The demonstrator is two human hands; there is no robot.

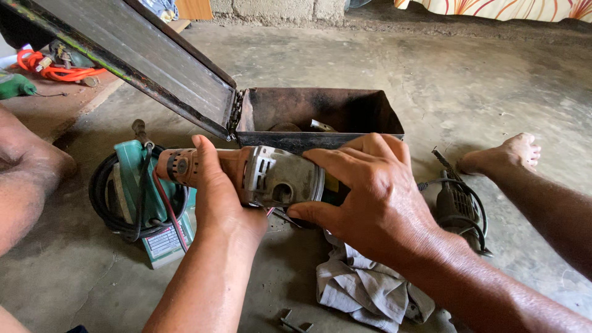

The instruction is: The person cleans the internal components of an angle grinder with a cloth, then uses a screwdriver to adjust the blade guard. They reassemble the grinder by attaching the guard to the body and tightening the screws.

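View from the head camera, looking down at a concrete floor [468, 80]. The left hand [219, 191] is wrapped, fingers clamped, around the orange body of an angle grinder [259, 176], which is held level just in front of an open rusty metal toolbox [320, 114] whose lid [132, 52] is raised to the left. The right hand [376, 197] covers the grinder's grey gear head, fingers spread and pressed on it, thumb underneath. A grey rag [367, 287] lies below the right hand. A teal power tool [151, 203] with coiled black cable lies left of the grinder; a dark drill [456, 206] lies to the right, near a bare foot [505, 154].
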